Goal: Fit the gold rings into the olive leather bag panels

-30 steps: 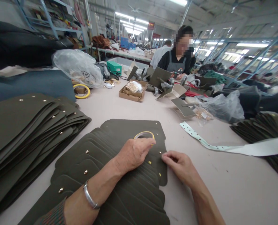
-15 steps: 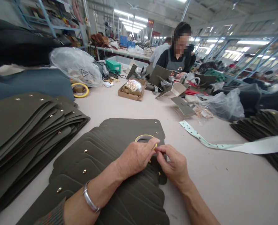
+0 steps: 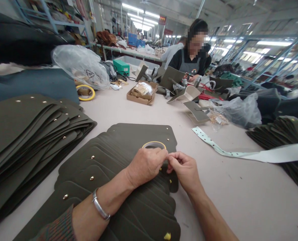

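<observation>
My left hand (image 3: pixel 149 164) is closed on a roll of yellow tape (image 3: pixel 154 144), whose far rim shows beyond the knuckles. Pinched fingertips of my right hand (image 3: pixel 185 169) meet those of the left at the roll's right side; what they pinch is too small to make out. Under both hands lies a fanned stack of dark olive panels (image 3: pixel 108 180) with gold-coloured studs. Small bits of yellow tape (image 3: pixel 167 236) stick to the panels near their right edges.
Another pile of olive panels (image 3: pixel 30 134) lies at left, a further stack (image 3: pixel 284 140) at right. A pale dotted strip (image 3: pixel 229 154) runs across the right side. Farther back are a cardboard box (image 3: pixel 141 95), a second tape roll (image 3: pixel 86 93), plastic bags and a co-worker (image 3: pixel 189 63).
My left hand's fingers have curled in over the roll, and its thumb no longer sticks up. The fingertips of both hands have drawn together. The view has shifted slightly.
</observation>
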{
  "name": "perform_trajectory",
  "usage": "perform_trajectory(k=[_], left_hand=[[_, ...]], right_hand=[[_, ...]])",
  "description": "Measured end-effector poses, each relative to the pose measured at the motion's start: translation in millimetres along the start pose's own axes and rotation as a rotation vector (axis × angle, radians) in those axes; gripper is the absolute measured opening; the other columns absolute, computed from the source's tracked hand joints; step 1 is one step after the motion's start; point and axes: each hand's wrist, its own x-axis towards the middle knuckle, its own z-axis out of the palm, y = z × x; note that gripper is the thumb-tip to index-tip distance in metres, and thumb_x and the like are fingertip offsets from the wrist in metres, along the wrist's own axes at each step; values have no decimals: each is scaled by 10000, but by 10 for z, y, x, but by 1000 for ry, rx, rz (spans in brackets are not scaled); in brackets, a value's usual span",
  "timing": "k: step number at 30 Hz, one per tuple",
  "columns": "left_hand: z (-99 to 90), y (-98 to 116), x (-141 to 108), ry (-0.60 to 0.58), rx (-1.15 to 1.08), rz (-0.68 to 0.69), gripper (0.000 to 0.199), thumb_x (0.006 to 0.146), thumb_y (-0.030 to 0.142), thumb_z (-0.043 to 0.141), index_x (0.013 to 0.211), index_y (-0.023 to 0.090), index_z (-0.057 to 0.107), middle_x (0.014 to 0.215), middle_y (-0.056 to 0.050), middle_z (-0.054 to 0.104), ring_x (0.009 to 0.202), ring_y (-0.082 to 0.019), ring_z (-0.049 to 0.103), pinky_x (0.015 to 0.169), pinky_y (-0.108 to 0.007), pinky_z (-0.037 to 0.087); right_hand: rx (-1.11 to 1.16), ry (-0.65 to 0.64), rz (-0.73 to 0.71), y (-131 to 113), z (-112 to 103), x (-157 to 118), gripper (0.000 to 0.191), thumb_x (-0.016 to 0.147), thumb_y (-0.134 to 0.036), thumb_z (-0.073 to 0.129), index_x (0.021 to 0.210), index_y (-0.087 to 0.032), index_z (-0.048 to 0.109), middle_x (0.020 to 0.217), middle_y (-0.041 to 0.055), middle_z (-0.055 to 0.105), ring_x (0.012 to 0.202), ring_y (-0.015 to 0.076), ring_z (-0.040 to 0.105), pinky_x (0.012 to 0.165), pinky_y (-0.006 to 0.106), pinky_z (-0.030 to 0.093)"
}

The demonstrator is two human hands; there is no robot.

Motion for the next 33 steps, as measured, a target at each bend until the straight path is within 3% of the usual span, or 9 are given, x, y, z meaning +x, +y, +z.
perform_trajectory(k=[4, 7, 13, 17, 23, 26, 30, 33], left_hand=[[13, -14, -10, -3, 14, -13, 185, 965, 202, 363, 911, 187, 539, 809, -9, 625, 756, -149, 600, 654, -254, 455], [21, -76, 1, -75, 98, -115, 147, 964, 211, 393, 927, 181, 532, 854, -25, 636, 826, -168, 601, 707, -269, 470], [-4, -97, 33, -246, 215, -171, 120, 941, 175, 424, 913, 191, 539, 887, -39, 629, 833, -185, 571, 715, -288, 474], [0, -81, 34, -244, 218, -177, 118, 936, 175, 426, 921, 192, 542, 893, -38, 625, 822, -196, 569, 688, -295, 470], [16, -90, 27, -221, 216, -162, 121, 936, 180, 424, 916, 187, 543, 884, -41, 623, 818, -211, 569, 690, -319, 472], [16, -93, 28, -222, 215, -163, 114, 932, 181, 430, 909, 188, 541, 887, -41, 625, 823, -215, 569, 690, -327, 472], [28, -106, 30, -210, 204, -160, 134, 945, 211, 412, 913, 191, 540, 886, -37, 624, 826, -223, 567, 693, -338, 474], [42, -118, 26, -206, 194, -161, 128, 943, 212, 417, 923, 191, 542, 889, -36, 624, 829, -223, 565, 701, -337, 474]], right_hand=[[129, 23, 195, 93, -183, 129, 305, 626, -416, 758, 698, -138, 655, 505, -19, 598, 391, 96, 533, 390, 210, 453], [55, -25, 225, 132, -347, 164, 354, 615, -442, 783, 744, -124, 693, 560, 6, 632, 428, 94, 551, 414, 207, 480], [-183, -92, 155, 181, -402, 106, 349, 715, -480, 700, 761, -134, 708, 551, 0, 610, 435, 97, 536, 417, 209, 455], [-373, -123, 30, 170, -351, 86, 314, 784, -458, 621, 750, -157, 703, 553, -2, 612, 461, 113, 527, 424, 218, 409], [-598, -76, -193, 129, -255, 79, 244, 816, -374, 558, 751, -187, 702, 665, 24, 689, 582, 165, 605, 569, 270, 466], [-588, -73, -229, 155, -243, 84, 219, 815, -369, 568, 839, -194, 696, 709, 25, 696, 593, 164, 615, 579, 274, 478], [-401, -75, -69, 201, -318, 79, 392, 830, -423, 575, 1144, -187, 568, 619, -24, 637, 449, 132, 555, 453, 246, 455], [-297, -145, 17, 228, -394, 52, 319, 858, -460, 544, 989, -176, 607, 606, -10, 621, 456, 124, 546, 426, 230, 444]])
